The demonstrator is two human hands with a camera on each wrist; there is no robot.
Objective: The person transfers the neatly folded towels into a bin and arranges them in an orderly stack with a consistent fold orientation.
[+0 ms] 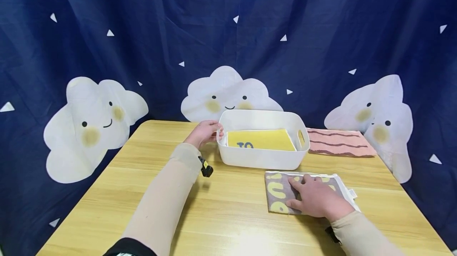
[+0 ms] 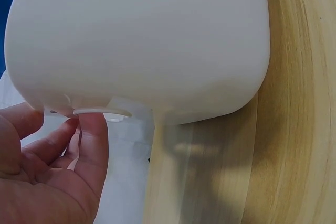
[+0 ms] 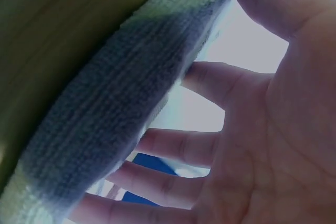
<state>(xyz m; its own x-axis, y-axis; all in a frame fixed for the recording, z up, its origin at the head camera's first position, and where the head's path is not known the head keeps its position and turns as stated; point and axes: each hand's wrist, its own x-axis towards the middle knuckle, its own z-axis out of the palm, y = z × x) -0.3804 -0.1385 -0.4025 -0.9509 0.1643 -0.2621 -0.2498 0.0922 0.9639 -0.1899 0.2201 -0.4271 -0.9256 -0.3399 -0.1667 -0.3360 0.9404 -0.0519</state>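
My left hand (image 1: 206, 133) grips the left end of a white plastic bin (image 1: 257, 158), its fingers (image 2: 93, 145) hooked at the handle slot in the left wrist view. Inside the bin lies a yellow folded cloth (image 1: 265, 139) with blue-grey letters. My right hand (image 1: 315, 197) rests with spread fingers on a folded grey towel (image 1: 276, 194) with yellow letters, in front of the bin. From the right wrist view, the fingertips (image 3: 202, 74) touch the top of that ribbed towel (image 3: 105, 93), and the palm stands off it.
A pink folded towel (image 1: 339, 143) with dark wavy stripes lies right of the bin, at the back of the wooden table (image 1: 228, 208). Behind the table hangs a dark blue curtain (image 1: 214, 18) with white clouds and triangles.
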